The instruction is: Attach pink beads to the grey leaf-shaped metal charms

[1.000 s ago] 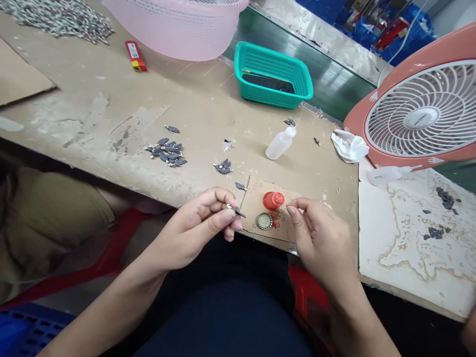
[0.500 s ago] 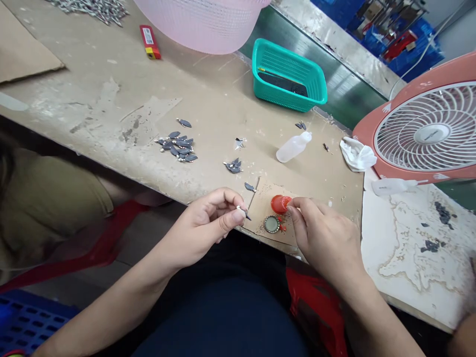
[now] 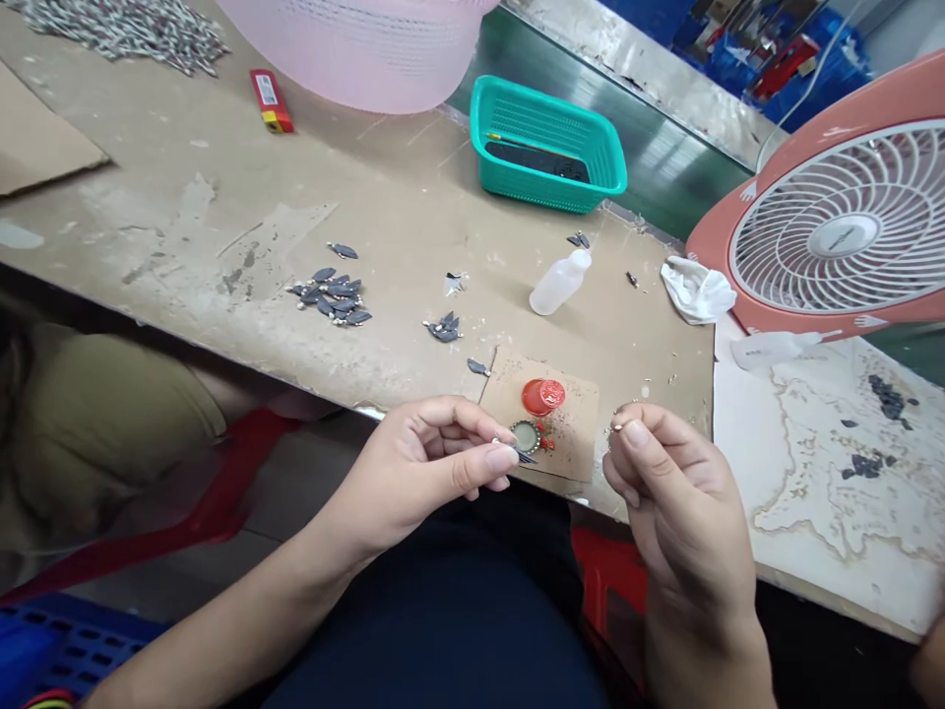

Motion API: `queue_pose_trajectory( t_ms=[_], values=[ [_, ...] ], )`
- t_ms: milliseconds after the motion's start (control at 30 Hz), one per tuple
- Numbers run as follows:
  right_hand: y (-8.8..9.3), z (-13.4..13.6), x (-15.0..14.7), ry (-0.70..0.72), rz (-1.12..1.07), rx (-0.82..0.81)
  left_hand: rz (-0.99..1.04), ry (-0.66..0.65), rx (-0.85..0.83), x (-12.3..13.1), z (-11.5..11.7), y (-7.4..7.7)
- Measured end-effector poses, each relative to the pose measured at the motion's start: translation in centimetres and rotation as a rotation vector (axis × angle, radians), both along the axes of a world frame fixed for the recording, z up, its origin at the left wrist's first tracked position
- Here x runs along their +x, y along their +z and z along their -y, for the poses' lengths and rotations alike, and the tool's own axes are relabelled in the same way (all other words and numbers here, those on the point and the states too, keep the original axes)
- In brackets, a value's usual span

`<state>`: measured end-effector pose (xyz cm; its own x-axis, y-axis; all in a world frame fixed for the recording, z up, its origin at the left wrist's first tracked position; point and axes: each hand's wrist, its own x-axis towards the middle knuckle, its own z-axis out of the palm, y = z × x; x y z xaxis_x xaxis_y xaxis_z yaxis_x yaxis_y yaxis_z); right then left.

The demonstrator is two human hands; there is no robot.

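Observation:
My left hand (image 3: 443, 458) pinches a small dark leaf-shaped piece (image 3: 526, 457) with a pale tip, near the table's front edge. To its right, my right hand (image 3: 664, 473) is closed at the fingertips on a tiny pale bit (image 3: 617, 427), too small to name. Between and behind the hands, a red cup (image 3: 542, 396) and a bottle cap (image 3: 526, 436) rest on a cardboard square (image 3: 580, 453) with red bits beside the cap. One dark leaf piece (image 3: 477, 366) lies at the cardboard's left edge; a small group (image 3: 444, 327) and a larger pile (image 3: 332, 295) lie farther left.
A squeeze bottle (image 3: 559, 283) stands behind the cardboard. Farther back are a green basket (image 3: 550, 187), a pink tub (image 3: 361, 59) and a red box (image 3: 271, 100). On the right are a white cloth (image 3: 698, 290) and a fan (image 3: 842, 231). A person's leg (image 3: 110, 423) shows at left.
My right hand has left the red cup, moved right and turned fingertips up. My left hand has shifted slightly right and down, still holding the leaf piece. The view has shifted a little.

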<state>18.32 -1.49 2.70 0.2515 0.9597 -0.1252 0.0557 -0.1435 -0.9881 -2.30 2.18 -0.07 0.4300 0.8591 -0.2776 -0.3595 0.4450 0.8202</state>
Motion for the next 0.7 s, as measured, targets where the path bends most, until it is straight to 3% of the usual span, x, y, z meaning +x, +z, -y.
queue_pose_trajectory(
  t_ms=[233,367,567,700],
  values=[
    [0.2,2.7,-1.0,-0.09,0.129,0.056,0.006,-0.02,-0.011,1.9,0.8,0.7],
    [0.6,4.2,-1.9,-0.051,0.136,0.09,-0.008,-0.042,-0.005,2.6,1.2,1.1],
    [0.8,4.6,-2.1,0.003,0.385,0.224,0.023,-0.063,-0.006,3.0,1.5,1.6],
    [0.5,4.7,-2.0,-0.001,0.436,0.243,0.041,-0.066,0.011,3.1,1.6,1.8]
  ],
)
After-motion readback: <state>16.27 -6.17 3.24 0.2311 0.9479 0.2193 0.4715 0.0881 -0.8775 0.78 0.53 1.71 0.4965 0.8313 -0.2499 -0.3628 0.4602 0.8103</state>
